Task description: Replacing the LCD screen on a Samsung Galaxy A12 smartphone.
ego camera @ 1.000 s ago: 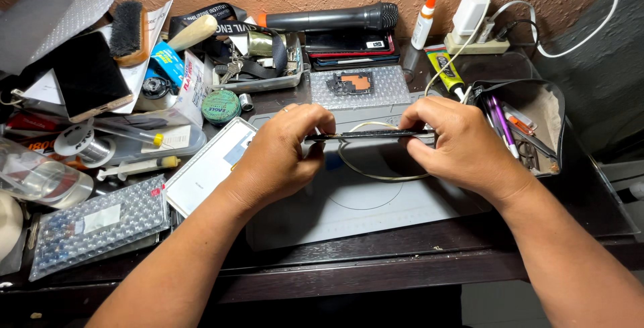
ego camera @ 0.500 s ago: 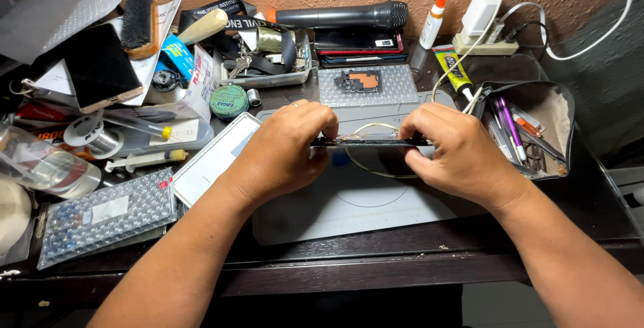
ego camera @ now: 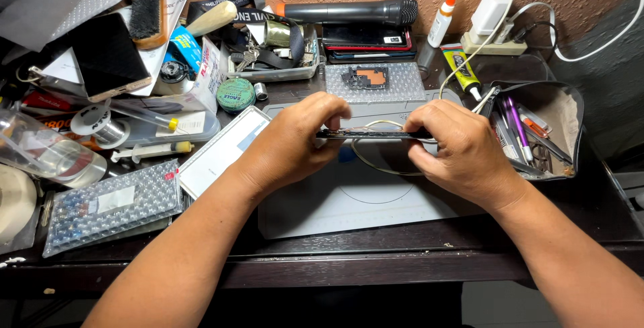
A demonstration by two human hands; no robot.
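A person's left hand and right hand grip the ends of an opened phone, held edge-on over the grey work mat. Since a second ago the grip has barely shifted; the fingers still work the seam. A thin cable loops below; the phone's innards stay hidden.

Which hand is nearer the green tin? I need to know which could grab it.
Left. The left hand grips the phone just right of the green tin; the right hand holds the phone's other end, farther away.
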